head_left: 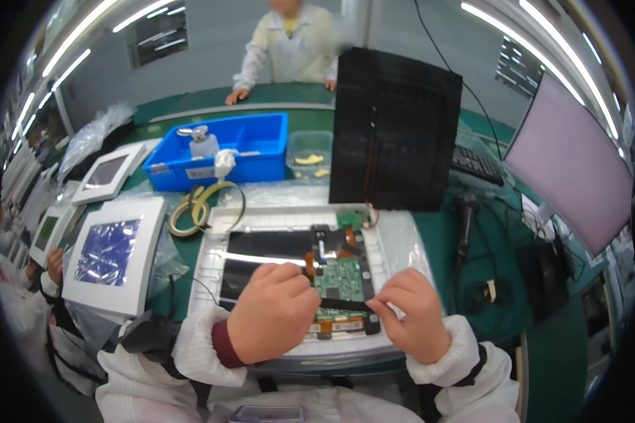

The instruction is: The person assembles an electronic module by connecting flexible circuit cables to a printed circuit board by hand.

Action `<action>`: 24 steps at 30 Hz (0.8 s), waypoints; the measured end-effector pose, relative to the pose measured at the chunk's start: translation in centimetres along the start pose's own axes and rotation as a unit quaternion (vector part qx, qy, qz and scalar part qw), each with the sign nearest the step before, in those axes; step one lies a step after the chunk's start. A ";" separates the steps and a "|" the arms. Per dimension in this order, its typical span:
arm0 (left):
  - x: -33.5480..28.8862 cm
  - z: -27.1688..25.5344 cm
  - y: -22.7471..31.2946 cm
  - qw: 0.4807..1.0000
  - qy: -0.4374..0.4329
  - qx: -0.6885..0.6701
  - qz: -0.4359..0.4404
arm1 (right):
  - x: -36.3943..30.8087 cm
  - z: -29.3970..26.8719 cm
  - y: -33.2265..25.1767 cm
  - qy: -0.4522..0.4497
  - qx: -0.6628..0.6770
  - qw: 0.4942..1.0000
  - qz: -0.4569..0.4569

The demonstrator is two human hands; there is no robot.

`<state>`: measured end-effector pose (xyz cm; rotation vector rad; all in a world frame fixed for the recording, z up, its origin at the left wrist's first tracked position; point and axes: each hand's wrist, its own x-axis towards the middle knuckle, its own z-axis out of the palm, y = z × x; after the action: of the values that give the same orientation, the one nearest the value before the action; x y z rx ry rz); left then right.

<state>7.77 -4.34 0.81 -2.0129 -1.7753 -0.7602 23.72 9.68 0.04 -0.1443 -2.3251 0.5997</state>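
A white framed panel [212, 240] lies face down in front of me, with a black back, a green circuit board [340, 276] and orange flat cables on it. My left hand [271, 314] is curled over the panel's left side, fingertips at the board's edge. My right hand [413, 314] pinches one end of a thin black strip [342, 304] that stretches across the board's lower edge between both hands.
A black square panel [395, 130] stands upright behind. A blue bin [261, 166] with a bottle, tape rolls [194, 208], white framed screens [113, 254] at left, a monitor [571, 169] at right. Another person in white stands across the green table.
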 end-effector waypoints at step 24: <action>-0.2 2.4 0.0 0.982 -0.175 -0.062 -0.036 | -1.1 2.0 3.9 -0.127 0.033 0.987 0.089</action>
<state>8.16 -3.11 -1.26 -2.2912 -2.0449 -0.5765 22.96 12.05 -3.72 -0.2606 -2.5510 0.8249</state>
